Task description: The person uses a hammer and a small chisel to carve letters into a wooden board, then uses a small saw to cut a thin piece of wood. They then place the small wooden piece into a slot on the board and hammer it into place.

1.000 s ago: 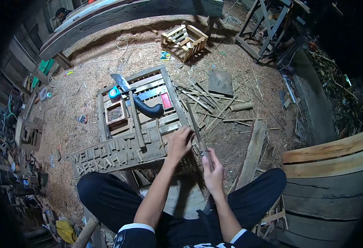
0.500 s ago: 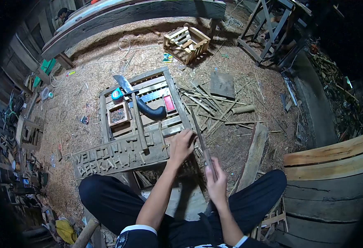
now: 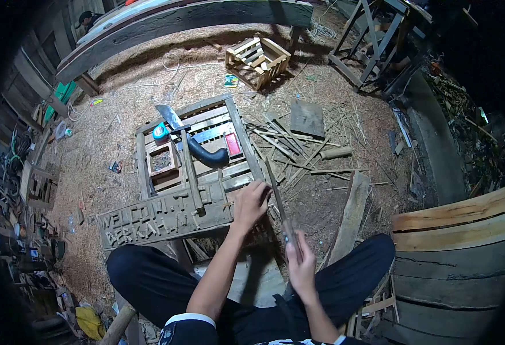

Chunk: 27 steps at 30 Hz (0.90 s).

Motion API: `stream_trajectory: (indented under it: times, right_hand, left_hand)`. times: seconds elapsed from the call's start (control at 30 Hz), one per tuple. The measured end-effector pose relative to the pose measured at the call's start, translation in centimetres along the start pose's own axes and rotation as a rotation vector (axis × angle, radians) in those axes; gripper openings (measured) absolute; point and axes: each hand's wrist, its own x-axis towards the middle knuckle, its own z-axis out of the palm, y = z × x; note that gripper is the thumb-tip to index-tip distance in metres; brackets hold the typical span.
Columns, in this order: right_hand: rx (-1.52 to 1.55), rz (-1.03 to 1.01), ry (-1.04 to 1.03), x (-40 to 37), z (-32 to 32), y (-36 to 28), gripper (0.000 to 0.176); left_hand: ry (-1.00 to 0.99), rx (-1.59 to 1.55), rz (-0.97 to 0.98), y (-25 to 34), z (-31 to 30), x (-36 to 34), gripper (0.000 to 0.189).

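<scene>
Currently, the long narrow tool (image 3: 279, 201) slants just right of the lettered board (image 3: 155, 221), its tip pointing away from the seated person. Right hand (image 3: 302, 267): fingers closed around its handle. Left hand (image 3: 251, 201): fingers curled beside the blade, at the board's right end; whether they grip anything, cannot tell. Beyond the board, the slatted frame (image 3: 238, 123) bears a black-handled knife (image 3: 209, 156), tape measure (image 3: 160, 132), red box (image 3: 232, 144) and open wooden box (image 3: 161, 161). Thin sticks (image 3: 284, 141) lie to the right.
</scene>
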Motion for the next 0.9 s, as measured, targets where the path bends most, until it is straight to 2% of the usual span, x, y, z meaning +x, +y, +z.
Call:
stream_trajectory:
  times: [0.07, 0.2, 0.33, 0.5, 0.63, 0.77, 0.87, 0.9]
  right_hand:
    - [-0.052, -0.114, 0.105, -2.0, 0.1, 1.5, 0.036]
    - [0.039, 0.004, 0.066, 2.3, 1.0, 0.0, 0.043]
    - [0.052, -0.024, 0.046, 4.5, 1.5, -0.7, 0.041]
    - [0.021, 0.053, 0.065, -1.3, -0.1, 1.3, 0.053]
    - [0.083, 0.000, 0.038, 3.9, 1.0, -1.5, 0.051]
    - [0.067, 0.032, -0.001, 2.8, 0.3, -0.7, 0.049]
    - [-0.010, 0.006, 0.080, -1.7, -0.6, 1.4, 0.046]
    - [0.018, 0.068, 0.035, -1.1, -0.8, 0.8, 0.047]
  left_hand:
    - [0.003, 0.003, 0.003, 0.1, -0.1, 0.1, 0.015]
    - [0.009, -0.036, -0.004, 0.5, -0.3, 0.1, 0.014]
    - [0.010, -0.028, 0.001, 0.3, -0.5, 0.3, 0.014]
    - [0.014, -0.012, 0.021, 0.2, -0.2, 0.2, 0.014]
    - [0.064, -0.020, 0.038, 0.7, -0.3, 0.3, 0.012]
    - [0.039, -0.035, 0.021, 0.3, -0.4, 0.4, 0.013]
    - [0.046, -0.019, 0.022, 0.4, -0.3, 0.4, 0.012]
    - [0.045, -0.002, 0.032, 0.5, -0.3, 0.2, 0.012]
